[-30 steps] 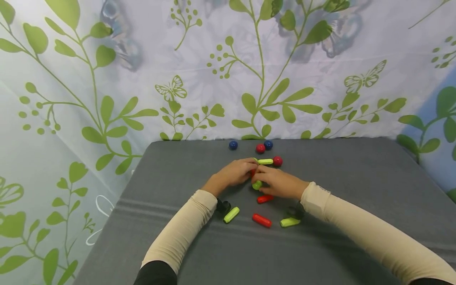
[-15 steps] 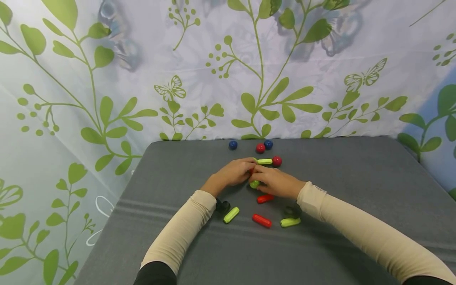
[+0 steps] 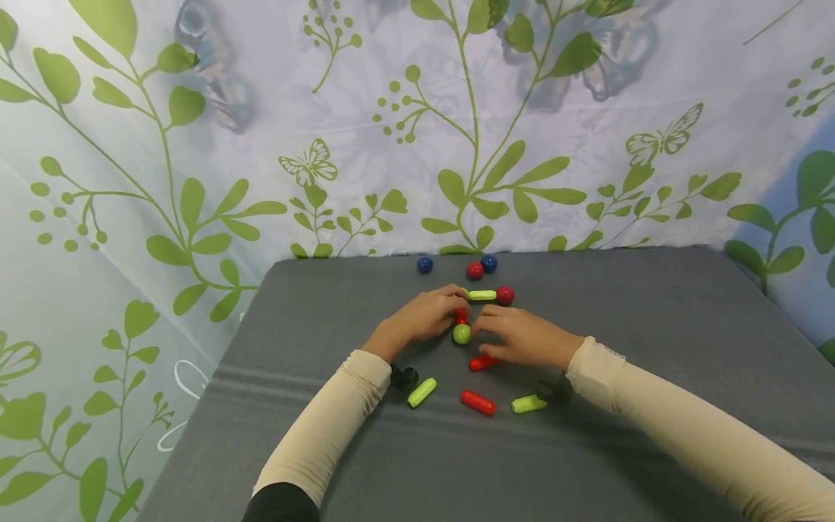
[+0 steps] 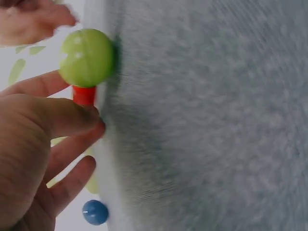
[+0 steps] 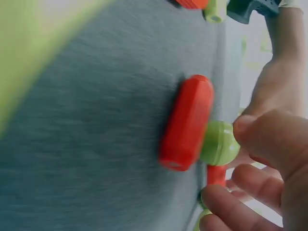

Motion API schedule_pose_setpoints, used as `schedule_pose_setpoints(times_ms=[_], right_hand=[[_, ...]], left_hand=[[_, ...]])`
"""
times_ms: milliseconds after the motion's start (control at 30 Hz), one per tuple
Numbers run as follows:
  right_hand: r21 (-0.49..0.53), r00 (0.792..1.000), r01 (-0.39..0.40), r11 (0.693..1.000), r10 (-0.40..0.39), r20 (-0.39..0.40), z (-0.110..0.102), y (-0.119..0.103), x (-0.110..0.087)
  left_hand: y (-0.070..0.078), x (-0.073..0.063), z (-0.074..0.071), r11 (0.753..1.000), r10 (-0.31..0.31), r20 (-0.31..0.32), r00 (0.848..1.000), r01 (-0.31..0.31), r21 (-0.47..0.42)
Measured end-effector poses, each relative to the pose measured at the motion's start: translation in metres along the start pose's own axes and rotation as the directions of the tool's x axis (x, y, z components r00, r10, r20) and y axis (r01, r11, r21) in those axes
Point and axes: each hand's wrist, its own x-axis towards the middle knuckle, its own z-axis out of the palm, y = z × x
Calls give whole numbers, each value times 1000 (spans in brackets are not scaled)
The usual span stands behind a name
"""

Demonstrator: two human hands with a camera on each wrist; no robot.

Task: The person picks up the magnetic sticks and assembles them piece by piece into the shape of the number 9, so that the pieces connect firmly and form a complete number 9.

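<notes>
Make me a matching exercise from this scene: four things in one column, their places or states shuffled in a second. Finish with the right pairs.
Column one
1. Left hand
2. Leftmost blue ball
3. Nearest lime ball
4. Farthest lime rod

Column two
A. At the near end of a red rod
B. By the far edge of the table, apart from the other balls
C. One end meets a red ball
D. Pinching a red rod

Right pairs: 1-D, 2-B, 3-A, 4-C
</notes>
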Motion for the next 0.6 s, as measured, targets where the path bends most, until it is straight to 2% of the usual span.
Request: schedule_pose_setpoints(times_ms=[100, 233, 367, 500, 600], right_hand=[[27, 1000, -15, 1000, 14, 15, 4, 0, -13], [44, 1000, -10, 999, 9, 16, 8, 1, -26], [53, 1000, 10, 999, -11, 12, 12, 1, -32], [43, 1000, 25, 999, -25, -4, 15, -2, -32], [41, 999, 41, 998, -41, 0, 17, -5, -30]], left_hand=[[4, -9, -5, 999, -16, -15, 1000, 15, -30], [10, -22, -12, 995, -26, -74, 997, 19, -99], [18, -35, -12, 983, 10, -124, 992, -32, -181], [22, -38, -6, 976, 64, -147, 987, -93, -197], [24, -38, 0, 980, 69, -148, 987, -95, -176]])
